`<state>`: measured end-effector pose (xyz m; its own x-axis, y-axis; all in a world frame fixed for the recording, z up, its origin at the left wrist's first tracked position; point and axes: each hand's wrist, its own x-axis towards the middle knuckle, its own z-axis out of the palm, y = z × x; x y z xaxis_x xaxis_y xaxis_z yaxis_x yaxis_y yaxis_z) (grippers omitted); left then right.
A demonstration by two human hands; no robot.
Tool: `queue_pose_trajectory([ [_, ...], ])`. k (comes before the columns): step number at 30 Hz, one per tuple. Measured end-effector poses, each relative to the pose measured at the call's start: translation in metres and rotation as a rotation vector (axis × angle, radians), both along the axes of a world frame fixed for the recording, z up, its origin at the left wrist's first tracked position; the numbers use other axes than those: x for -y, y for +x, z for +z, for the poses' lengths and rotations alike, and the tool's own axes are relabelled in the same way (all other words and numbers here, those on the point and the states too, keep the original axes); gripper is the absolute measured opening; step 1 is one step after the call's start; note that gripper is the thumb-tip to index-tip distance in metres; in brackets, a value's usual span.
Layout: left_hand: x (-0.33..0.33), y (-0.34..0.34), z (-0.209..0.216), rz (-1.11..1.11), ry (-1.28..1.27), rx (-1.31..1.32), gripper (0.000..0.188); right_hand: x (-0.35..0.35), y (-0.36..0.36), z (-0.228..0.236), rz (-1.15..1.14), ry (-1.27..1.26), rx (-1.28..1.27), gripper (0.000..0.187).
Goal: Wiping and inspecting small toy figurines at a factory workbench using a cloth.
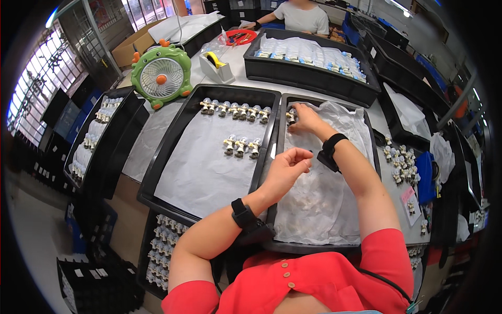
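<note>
My right hand (307, 120) reaches into the far left corner of the right-hand black tray (372, 137). Its thumb and fingers close around a small white and dark figurine (291, 116) standing there on crumpled white paper (314, 209). Nearer to me, my left hand (286, 171) hovers above the same tray's left side, fingers curled and fingertips pinched together; whatever they hold, if anything, is too small to make out. The left-hand black tray (147, 180), lined with white paper, carries a row of similar figurines (238, 111) at its far end and a short row of 3 (241, 146) below.
Loose figurines (401, 163) lie on the table at right. Behind the trays are a green fan (162, 76), a tape dispenser (217, 68) and a black tray (308, 69) of bagged items. Another filled tray (112, 152) stands at left. A person (303, 18) sits across the table.
</note>
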<state>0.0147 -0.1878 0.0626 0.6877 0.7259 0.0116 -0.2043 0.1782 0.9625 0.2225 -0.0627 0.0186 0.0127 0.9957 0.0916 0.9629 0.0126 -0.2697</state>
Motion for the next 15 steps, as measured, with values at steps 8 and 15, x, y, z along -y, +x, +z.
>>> queue_pose_trajectory([
  [8,-0.002,0.001,0.005,0.066,-0.011,0.001,0.021,0.025,0.014,0.034,0.08,0.202,-0.136,0.07],
  [15,-0.011,-0.006,0.016,0.282,-0.215,0.084,0.031,0.125,-0.028,0.116,0.251,0.051,-0.661,0.071],
])
